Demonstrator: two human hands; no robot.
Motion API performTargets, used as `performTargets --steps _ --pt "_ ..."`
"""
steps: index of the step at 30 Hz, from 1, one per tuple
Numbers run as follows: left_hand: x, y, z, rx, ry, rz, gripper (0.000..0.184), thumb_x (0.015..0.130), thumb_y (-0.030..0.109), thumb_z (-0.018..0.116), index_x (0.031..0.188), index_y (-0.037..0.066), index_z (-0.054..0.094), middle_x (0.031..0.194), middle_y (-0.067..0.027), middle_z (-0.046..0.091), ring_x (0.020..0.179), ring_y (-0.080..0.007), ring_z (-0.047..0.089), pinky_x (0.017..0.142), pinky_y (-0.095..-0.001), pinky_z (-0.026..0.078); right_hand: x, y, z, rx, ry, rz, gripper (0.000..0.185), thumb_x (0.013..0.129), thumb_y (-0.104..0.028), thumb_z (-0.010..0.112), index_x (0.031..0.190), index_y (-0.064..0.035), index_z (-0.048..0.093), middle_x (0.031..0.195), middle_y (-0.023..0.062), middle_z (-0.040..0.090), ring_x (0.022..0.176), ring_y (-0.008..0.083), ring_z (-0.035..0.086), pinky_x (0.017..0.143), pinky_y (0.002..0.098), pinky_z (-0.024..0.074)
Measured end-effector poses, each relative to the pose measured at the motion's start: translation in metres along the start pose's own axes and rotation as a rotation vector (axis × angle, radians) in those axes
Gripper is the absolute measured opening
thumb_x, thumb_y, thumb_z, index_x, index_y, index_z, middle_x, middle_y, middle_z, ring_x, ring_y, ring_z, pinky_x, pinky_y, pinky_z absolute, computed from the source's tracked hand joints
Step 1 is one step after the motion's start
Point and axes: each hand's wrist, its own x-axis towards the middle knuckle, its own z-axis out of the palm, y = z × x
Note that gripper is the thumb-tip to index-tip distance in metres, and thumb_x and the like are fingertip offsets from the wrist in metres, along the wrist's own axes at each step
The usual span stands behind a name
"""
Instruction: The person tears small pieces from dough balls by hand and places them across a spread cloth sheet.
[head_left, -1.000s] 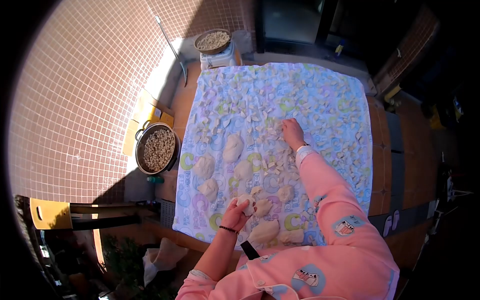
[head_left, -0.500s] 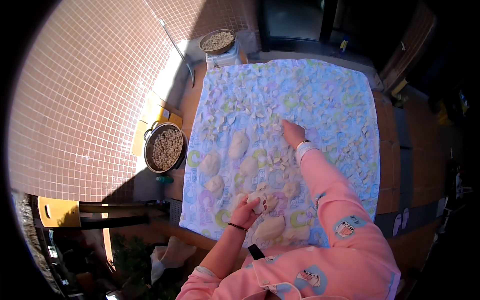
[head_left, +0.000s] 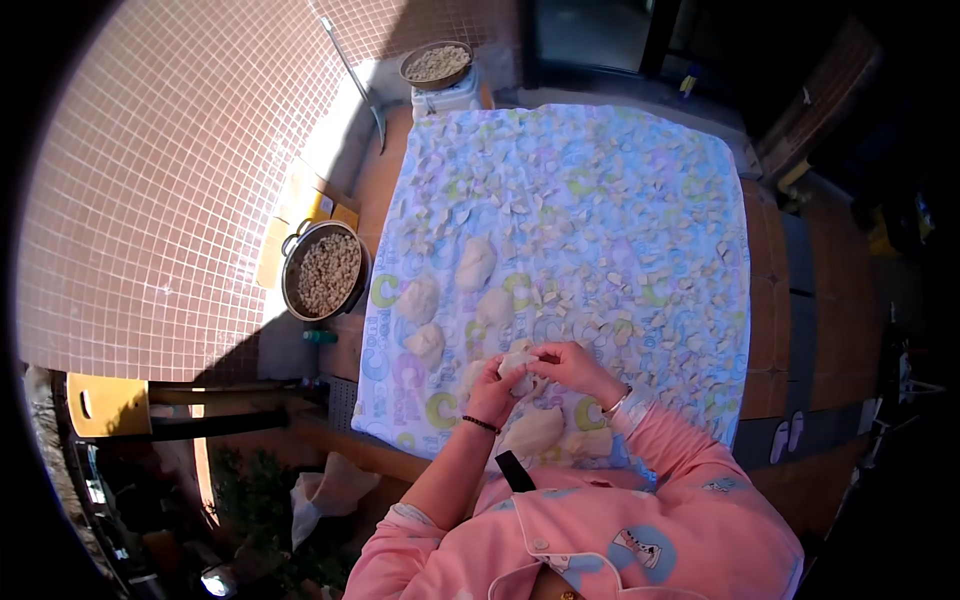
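Observation:
Near the front of the patterned cloth (head_left: pixel 400 405), my left hand (head_left: pixel 492 393) is closed on a pale dough-like piece (head_left: pixel 517 362). My right hand (head_left: pixel 572 367) meets it from the right, its fingers pinched at the same piece. Several larger pale lumps lie around them, among them a long lump (head_left: pixel 475 263) farther off, a round lump (head_left: pixel 417 300) to the left and a wide lump (head_left: pixel 533 431) close to my body. Many small flat pieces (head_left: pixel 600 300) are scattered over the back and right of the cloth.
A pot of pale chunks (head_left: pixel 328 272) stands left of the cloth. Behind the back left corner, a round pan (head_left: pixel 437 65) rests on a white container (head_left: pixel 447 98). A thin pole (head_left: pixel 352 80) leans by the tiled wall. Slippers (head_left: pixel 788 437) lie at the right.
My right hand has come back from the middle of the cloth to the piece in my left hand. My left hand still holds it. The view has shifted slightly.

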Motion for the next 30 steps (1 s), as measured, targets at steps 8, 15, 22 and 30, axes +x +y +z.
performTargets --steps 8,15,22,30 --pt "-0.005 0.002 0.004 -0.023 -0.002 -0.069 0.026 0.084 0.004 0.051 0.109 0.007 0.046 0.105 -0.0079 0.054 0.095 -0.0203 0.054 0.081 -0.0404 0.047 -0.003 0.004 -0.004 0.097 0.012 0.124 0.024 0.08 -0.014 0.061 0.097 0.0019 0.061 0.078 0.0013 0.06 0.067 0.0052 0.052 0.058 0.0202 0.0427" --pt "-0.006 0.007 -0.019 -0.129 0.008 -0.094 0.027 0.085 0.006 0.052 0.111 0.007 0.045 0.103 -0.0073 0.054 0.092 -0.0204 0.055 0.079 -0.0383 0.047 0.083 0.01 -0.039 -0.265 0.44 -0.098 0.023 0.072 -0.016 0.065 0.088 -0.0007 0.058 0.072 0.0094 0.06 0.065 0.0184 0.057 0.061 0.0279 0.0458" --pt "-0.017 0.009 -0.031 -0.101 0.029 -0.054 0.027 0.084 0.005 0.052 0.11 0.008 0.047 0.103 -0.0065 0.054 0.092 -0.0198 0.054 0.078 -0.0384 0.048 0.174 0.028 -0.058 -0.971 0.563 -0.351 0.016 0.073 -0.01 0.056 0.087 -0.005 0.058 0.086 0.014 0.055 0.083 0.0322 0.054 0.071 0.0401 0.0431" --pt "-0.016 0.018 -0.032 -0.05 0.07 0.002 0.028 0.084 0.007 0.054 0.112 0.009 0.048 0.105 -0.005 0.054 0.095 -0.0181 0.054 0.077 -0.0379 0.047 0.096 -0.014 -0.028 -0.571 0.307 -0.235 0.02 0.079 -0.017 0.056 0.092 -0.0018 0.059 0.079 0.0096 0.06 0.069 0.0234 0.057 0.061 0.0311 0.0446"
